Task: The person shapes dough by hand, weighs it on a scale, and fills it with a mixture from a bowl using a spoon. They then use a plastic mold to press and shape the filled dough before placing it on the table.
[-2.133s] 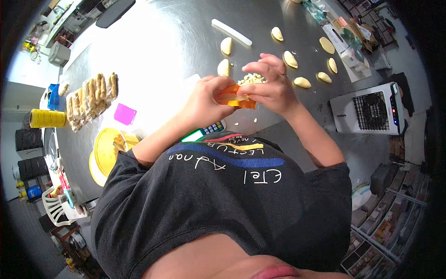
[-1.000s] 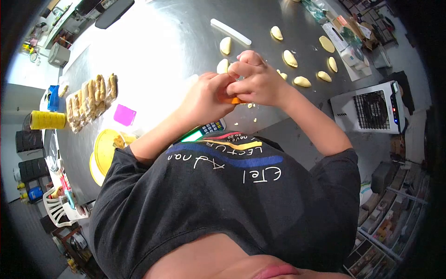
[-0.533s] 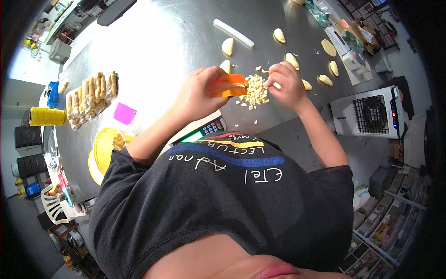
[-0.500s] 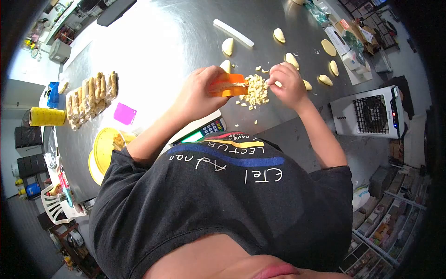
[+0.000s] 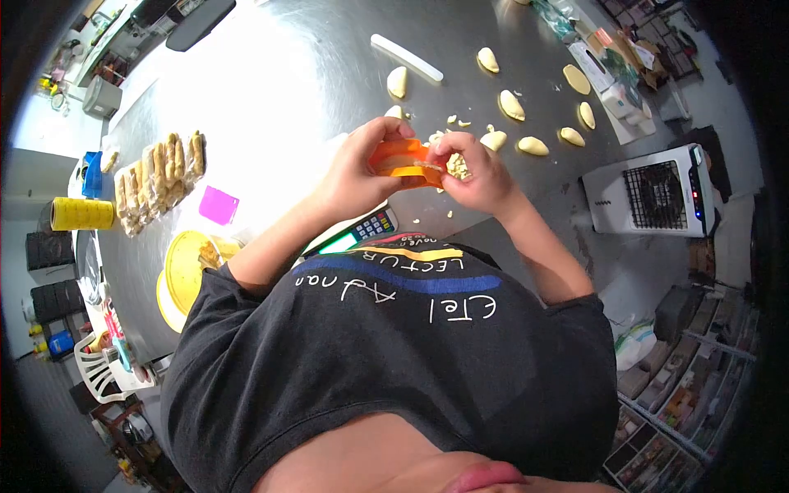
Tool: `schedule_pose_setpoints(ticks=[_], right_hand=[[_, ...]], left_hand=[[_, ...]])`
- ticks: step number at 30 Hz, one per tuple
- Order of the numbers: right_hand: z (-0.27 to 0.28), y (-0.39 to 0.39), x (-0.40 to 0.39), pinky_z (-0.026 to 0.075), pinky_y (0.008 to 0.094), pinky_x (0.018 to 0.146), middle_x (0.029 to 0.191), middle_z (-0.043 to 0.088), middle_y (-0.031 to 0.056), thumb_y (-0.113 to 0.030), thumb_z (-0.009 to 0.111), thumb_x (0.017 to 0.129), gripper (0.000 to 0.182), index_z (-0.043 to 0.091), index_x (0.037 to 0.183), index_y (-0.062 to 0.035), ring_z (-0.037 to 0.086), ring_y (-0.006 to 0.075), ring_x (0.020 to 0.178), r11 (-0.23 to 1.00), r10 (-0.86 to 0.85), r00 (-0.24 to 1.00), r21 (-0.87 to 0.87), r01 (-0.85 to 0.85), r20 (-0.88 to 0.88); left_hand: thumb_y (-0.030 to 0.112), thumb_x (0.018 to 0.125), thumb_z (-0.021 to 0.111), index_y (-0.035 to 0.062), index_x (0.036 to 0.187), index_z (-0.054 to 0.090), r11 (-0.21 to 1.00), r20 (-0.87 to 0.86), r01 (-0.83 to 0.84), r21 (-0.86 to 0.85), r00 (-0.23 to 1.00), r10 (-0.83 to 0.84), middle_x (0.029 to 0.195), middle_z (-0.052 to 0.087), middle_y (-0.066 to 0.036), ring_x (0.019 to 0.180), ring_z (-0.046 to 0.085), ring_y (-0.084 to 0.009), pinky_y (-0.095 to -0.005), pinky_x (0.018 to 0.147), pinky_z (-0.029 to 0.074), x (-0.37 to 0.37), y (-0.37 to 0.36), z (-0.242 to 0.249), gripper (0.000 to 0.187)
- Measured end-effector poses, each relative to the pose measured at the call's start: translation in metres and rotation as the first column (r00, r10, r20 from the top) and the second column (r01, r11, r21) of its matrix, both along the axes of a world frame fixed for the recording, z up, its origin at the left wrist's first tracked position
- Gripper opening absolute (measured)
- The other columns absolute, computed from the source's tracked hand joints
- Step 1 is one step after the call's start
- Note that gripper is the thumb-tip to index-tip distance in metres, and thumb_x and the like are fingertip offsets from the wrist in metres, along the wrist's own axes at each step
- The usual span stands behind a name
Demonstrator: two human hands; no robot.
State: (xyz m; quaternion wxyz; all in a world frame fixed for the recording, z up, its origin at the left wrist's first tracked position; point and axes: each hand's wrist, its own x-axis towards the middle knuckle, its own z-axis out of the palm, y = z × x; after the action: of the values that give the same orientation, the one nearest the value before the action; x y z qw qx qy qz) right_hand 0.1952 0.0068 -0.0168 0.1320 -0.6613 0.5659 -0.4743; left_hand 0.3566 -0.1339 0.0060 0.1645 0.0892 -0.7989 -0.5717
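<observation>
My left hand (image 5: 362, 168) is wrapped round an orange dumpling mold (image 5: 403, 149), held above the steel table with its edge facing right. A pale strip of dough shows along the seam between its two halves. At the mold's right end is my right hand (image 5: 479, 174), thumb and fingers curled closed against the edge; whatever sits between the fingertips is hidden. Partly behind that hand lies a heap of small dough scraps (image 5: 458, 167). Several half-moon dumplings (image 5: 511, 105) rest on the table beyond, with a flat dough round (image 5: 577, 79) at the right.
A white rod (image 5: 407, 57) lies farther back. Near my body is a scale (image 5: 349, 236) with a keypad. To the left are a yellow tub (image 5: 175, 283), a purple scraper (image 5: 219, 205), bagged sticks (image 5: 160, 177) and a yellow roll (image 5: 82, 214). An air cooler (image 5: 649, 193) stands right.
My right hand has moved left from over the scraps to the mold's end. A dumpling it hid before now shows to its right. My left hand still holds the mold.
</observation>
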Motion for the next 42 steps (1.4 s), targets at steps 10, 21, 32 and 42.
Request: schedule_pose_setpoints(ticks=[10, 21, 32, 42], right_hand=[[-0.025, -0.009, 0.006, 0.049, 0.0266, 0.065, 0.081, 0.058, 0.0077, 0.010, 0.055, 0.073, 0.031, 0.049, 0.099, -0.0045, 0.061, 0.0180, 0.071, 0.888, -0.340, 0.932, -0.286, 0.361, 0.123], [-0.030, -0.006, -0.040, 0.040, 0.0335, 0.077, 0.082, 0.049, -0.0015, 0.008, 0.059, 0.063, 0.036, 0.067, 0.085, -0.0193, 0.044, 0.0212, 0.080, 0.836, -0.529, 0.756, -0.085, 0.541, -0.385], [0.016, -0.028, -0.002, 0.034, 0.0360, 0.084, 0.100, 0.044, -0.0065, -0.022, 0.073, 0.066, 0.020, 0.065, 0.083, -0.0283, 0.035, 0.0191, 0.092, 0.943, -0.211, 0.730, -0.332, -0.023, -0.649], [0.005, -0.026, -0.011, 0.034, 0.0361, 0.084, 0.100, 0.045, -0.0071, -0.023, 0.075, 0.061, 0.021, 0.063, 0.078, -0.0259, 0.035, 0.0202, 0.093, 0.913, -0.271, 0.734, -0.409, -0.009, -0.623]], left_hand=[[-0.007, 0.066, 0.067, 0.0003, 0.108, 0.049, 0.993, -0.059, -0.028, 0.117, 0.998, 0.035, 0.101, 0.055, -0.012, 0.097, 0.059, -0.0189, -0.0288, 0.086, 0.047, -0.002, 0.007, 0.004, 0.047], [-0.007, 0.065, 0.062, 0.0107, 0.141, 0.018, 0.987, -0.066, -0.088, -0.136, 0.995, 0.079, 0.100, 0.054, -0.012, 0.094, 0.058, -0.0215, -0.0314, 0.085, 0.047, 0.006, -0.002, 0.006, 0.090], [-0.002, 0.062, 0.065, 0.0081, 0.144, 0.012, 0.999, -0.040, 0.044, -0.003, 0.998, -0.044, 0.092, 0.062, -0.018, 0.086, 0.063, -0.0303, -0.0357, 0.080, 0.049, -0.002, 0.002, 0.000, 0.098], [0.001, 0.060, 0.068, 0.0061, 0.142, 0.017, 0.979, -0.067, -0.070, -0.193, 0.996, 0.058, 0.089, 0.062, -0.018, 0.082, 0.062, -0.0331, -0.0374, 0.076, 0.049, 0.003, -0.004, 0.008, 0.097]])
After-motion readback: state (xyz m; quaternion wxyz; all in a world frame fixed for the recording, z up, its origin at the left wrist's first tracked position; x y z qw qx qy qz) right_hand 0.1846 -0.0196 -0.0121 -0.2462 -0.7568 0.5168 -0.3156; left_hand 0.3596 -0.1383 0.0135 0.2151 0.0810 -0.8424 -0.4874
